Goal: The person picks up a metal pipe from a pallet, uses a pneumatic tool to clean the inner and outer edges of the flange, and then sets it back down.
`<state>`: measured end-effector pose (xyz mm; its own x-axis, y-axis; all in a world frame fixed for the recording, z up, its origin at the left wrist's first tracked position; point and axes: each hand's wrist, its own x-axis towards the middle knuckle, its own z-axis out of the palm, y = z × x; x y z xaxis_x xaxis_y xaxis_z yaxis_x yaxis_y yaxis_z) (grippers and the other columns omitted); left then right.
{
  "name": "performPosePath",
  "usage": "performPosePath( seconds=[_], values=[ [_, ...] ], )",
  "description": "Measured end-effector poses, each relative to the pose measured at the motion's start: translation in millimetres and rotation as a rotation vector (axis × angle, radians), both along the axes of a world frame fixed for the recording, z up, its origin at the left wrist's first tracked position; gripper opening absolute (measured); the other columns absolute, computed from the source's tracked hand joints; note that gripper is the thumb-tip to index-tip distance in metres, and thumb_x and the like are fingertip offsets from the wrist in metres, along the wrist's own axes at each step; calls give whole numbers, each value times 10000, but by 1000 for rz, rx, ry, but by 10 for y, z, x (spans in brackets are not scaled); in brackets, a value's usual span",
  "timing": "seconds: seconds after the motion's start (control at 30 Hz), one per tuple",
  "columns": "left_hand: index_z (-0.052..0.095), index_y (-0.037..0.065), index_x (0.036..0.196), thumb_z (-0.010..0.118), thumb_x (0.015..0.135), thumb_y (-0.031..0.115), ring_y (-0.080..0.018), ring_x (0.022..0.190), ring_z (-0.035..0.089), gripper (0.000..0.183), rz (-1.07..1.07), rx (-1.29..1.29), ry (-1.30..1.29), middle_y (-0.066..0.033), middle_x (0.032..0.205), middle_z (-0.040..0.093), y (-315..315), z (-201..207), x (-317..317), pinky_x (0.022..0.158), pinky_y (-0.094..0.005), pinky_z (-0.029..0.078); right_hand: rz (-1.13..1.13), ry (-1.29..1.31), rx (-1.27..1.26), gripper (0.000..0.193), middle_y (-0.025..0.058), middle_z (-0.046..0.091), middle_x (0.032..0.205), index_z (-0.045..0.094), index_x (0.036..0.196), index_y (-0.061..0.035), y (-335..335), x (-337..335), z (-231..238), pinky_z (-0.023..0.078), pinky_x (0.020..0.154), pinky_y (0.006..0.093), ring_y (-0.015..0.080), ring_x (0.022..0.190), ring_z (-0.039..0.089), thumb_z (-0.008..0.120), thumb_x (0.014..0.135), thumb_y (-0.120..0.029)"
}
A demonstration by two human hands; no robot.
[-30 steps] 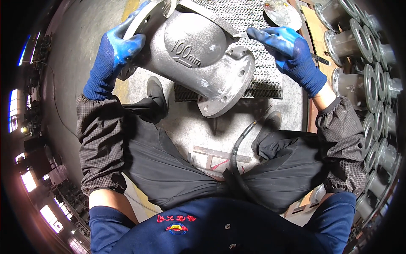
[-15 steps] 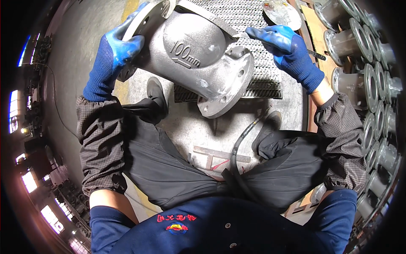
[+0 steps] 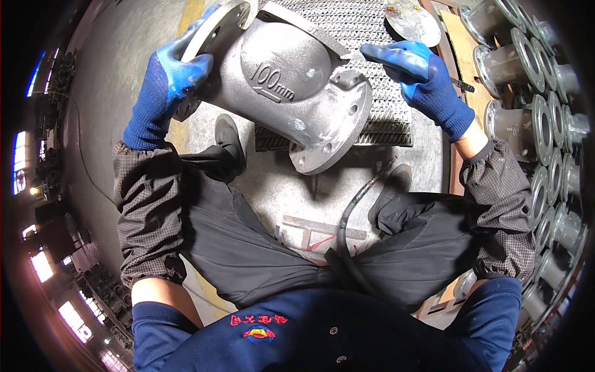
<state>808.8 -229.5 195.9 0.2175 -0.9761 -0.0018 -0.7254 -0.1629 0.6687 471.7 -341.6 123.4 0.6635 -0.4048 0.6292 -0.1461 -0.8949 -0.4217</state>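
Observation:
A grey cast-metal valve body [image 3: 279, 68] with round flanges is tilted in front of me, above a metal grating. My left hand [image 3: 183, 71], in a blue coated glove, is closed around its upper left flange [image 3: 214, 31]. My right hand [image 3: 412, 68], gloved alike, grips a slim scraper [image 3: 463, 85]. The scraper's dark handle end sticks out behind the hand. Its pale tip points at the valve body's upper right flange edge; whether they touch I cannot tell. Most of the tool is hidden by my fingers. The lower right flange [image 3: 334, 139] faces toward me.
The ridged metal grating [image 3: 384, 124] lies under the valve body. A round plate [image 3: 415, 26] with pale and red smears rests at the far right. Several flanged grey castings [image 3: 517, 127] stand in rows along the right. A black hose [image 3: 351, 214] runs between my legs.
My right hand has shifted slightly toward me with the scraper. The valve body and my left hand have barely moved.

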Motion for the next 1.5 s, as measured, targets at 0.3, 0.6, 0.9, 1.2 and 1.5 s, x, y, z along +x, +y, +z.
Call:
performPosePath(
  seconds=[0.3,0.6,0.9,1.2,1.5],
  values=[
    [429,40,1342,624,760,132,-79,713,535,621,-15,-30,14,-52,902,615,-17,-64,25,667,-224,473,6,40,157,445,63,640,852,645,1121,-200,-23,-10,-103,501,642,281,197,712,595,620,746,37],
    [466,27,1313,626,778,140,-70,651,518,569,42,18,-17,-23,830,599,-43,-87,25,606,-222,456,55,-35,128,436,84,658,906,623,1157,-168,-13,30,-168,524,644,270,208,727,634,628,765,24],
    [490,38,1294,610,761,189,-117,807,568,567,54,34,17,-72,952,629,-25,-82,110,759,-254,472,95,-15,135,537,77,617,753,624,1169,-196,-27,37,-167,491,575,259,168,603,564,615,703,71],
    [522,92,1283,589,749,203,-106,728,561,549,51,15,17,-54,867,625,-61,-176,151,698,-241,477,-41,177,-286,629,50,644,961,549,1250,-269,-76,13,-186,508,586,298,210,705,613,552,707,50],
    [519,92,1285,584,753,191,-100,723,555,546,62,29,21,-53,869,623,-38,-76,39,694,-233,475,4,296,-37,653,23,595,742,544,1251,-284,-82,-43,-114,485,536,306,204,622,575,565,692,53]
  ],
)
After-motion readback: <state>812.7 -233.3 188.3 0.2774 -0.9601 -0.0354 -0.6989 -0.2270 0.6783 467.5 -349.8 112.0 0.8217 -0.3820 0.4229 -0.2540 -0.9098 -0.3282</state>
